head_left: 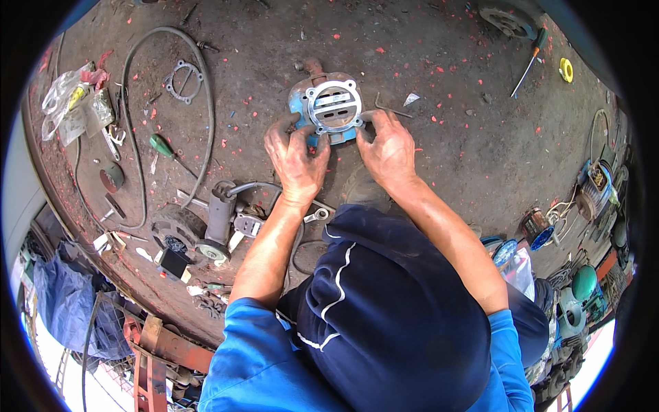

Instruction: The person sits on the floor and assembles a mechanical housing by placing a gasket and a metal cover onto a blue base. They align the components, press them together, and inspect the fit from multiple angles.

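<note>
A blue metal housing (302, 103) lies on the dirty ground with a silvery slotted plate (334, 104) on top of it. My left hand (296, 156) grips the housing and plate at the lower left edge. My right hand (388, 147) holds the plate's lower right edge, fingers curled over it. A bent hex key (392, 108) lies just beyond my right fingers. My knee in dark blue trousers (384, 302) fills the lower middle.
A grey gasket (182, 81), a green-handled screwdriver (163, 147), a hose (206, 103) and a grey machine part with a wheel (206, 230) lie at the left. An orange-handled screwdriver (527, 65) and yellow tape roll (565, 69) lie at the upper right. Motors and clutter line the right edge.
</note>
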`<state>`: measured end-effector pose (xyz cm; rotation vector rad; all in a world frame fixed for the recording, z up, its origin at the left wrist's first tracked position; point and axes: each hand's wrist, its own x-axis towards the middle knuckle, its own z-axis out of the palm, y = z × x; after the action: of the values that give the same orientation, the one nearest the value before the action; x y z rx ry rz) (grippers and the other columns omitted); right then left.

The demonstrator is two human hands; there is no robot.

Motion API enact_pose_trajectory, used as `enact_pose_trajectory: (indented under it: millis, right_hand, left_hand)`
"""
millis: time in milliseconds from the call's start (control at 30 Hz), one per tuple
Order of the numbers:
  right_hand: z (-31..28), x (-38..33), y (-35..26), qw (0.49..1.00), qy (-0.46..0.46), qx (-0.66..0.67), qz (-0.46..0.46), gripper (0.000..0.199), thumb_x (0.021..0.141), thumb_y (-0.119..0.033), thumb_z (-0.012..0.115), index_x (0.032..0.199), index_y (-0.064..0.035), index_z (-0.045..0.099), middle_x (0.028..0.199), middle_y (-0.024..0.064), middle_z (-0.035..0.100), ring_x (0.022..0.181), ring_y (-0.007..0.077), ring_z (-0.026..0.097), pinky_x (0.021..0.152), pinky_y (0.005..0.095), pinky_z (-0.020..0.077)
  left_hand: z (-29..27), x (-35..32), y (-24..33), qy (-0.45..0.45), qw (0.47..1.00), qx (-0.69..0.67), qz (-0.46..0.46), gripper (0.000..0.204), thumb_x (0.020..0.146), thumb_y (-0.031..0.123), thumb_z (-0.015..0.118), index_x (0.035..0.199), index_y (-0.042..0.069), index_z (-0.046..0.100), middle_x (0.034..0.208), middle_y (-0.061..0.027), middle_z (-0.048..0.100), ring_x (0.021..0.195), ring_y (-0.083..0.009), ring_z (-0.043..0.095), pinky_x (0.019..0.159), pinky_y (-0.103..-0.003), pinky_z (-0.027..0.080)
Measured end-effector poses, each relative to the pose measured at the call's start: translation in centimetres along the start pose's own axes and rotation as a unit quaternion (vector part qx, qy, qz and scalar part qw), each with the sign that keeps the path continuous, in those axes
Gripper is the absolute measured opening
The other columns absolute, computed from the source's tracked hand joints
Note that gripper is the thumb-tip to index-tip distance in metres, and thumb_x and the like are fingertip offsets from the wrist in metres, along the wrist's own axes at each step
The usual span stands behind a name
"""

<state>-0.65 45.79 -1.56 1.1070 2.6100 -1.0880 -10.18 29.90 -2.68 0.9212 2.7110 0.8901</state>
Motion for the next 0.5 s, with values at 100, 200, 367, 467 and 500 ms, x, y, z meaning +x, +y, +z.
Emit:
enact_pose_trajectory:
  millis: [100,200,367,467,500]
  right_hand:
    - [-0.1,-0.2,0.4,1.000,0.011,0.018,0.002,0.031,0.086,-0.022,0.078,0.111,-0.0084,0.066,0.106,0.0187,0.069,0.101,0.0394,0.069,0.088,0.0529,0.0534]
    - [-0.2,-0.3,0.8,0.999,0.024,0.022,-0.001,0.031,0.086,-0.022,0.079,0.111,-0.0086,0.067,0.105,0.0189,0.069,0.100,0.0401,0.068,0.087,0.0523,0.0532]
    - [0.2,-0.1,0.6,0.999,0.032,-0.017,-0.021,0.031,0.085,-0.022,0.080,0.109,-0.0077,0.067,0.104,0.0192,0.068,0.102,0.0402,0.067,0.089,0.0521,0.0524]
    - [-0.2,0.1,-0.4,0.999,-0.012,-0.051,0.005,0.032,0.085,-0.023,0.079,0.110,-0.0067,0.067,0.106,0.0192,0.068,0.105,0.0393,0.066,0.090,0.0531,0.0519]
    - [-0.2,0.2,-0.5,0.999,-0.011,-0.050,0.005,0.032,0.085,-0.023,0.079,0.110,-0.0064,0.067,0.107,0.0193,0.068,0.105,0.0393,0.066,0.090,0.0534,0.0518]
  left_hand:
    - [0.2,-0.1,0.1,0.015,1.000,-0.015,0.018,0.040,0.074,0.013,0.087,0.108,0.009,0.068,0.129,-0.0148,0.055,0.121,-0.0372,0.051,0.104,-0.052,0.041]
    - [0.7,-0.1,0.4,0.017,1.000,-0.011,0.016,0.039,0.074,0.013,0.087,0.108,0.010,0.068,0.128,-0.0142,0.055,0.121,-0.0370,0.051,0.104,-0.052,0.041]
    - [0.4,-0.3,0.4,0.010,1.000,0.004,0.002,0.038,0.074,0.013,0.087,0.107,0.009,0.068,0.128,-0.0146,0.056,0.120,-0.0371,0.051,0.104,-0.052,0.041]
    - [0.2,-0.4,0.3,0.001,1.000,0.013,-0.015,0.038,0.074,0.013,0.087,0.107,0.008,0.068,0.128,-0.0156,0.056,0.120,-0.0373,0.051,0.104,-0.052,0.041]
    - [0.2,-0.3,0.3,-0.003,1.000,0.018,-0.020,0.038,0.074,0.013,0.087,0.107,0.008,0.068,0.128,-0.0160,0.056,0.120,-0.0374,0.052,0.103,-0.052,0.041]
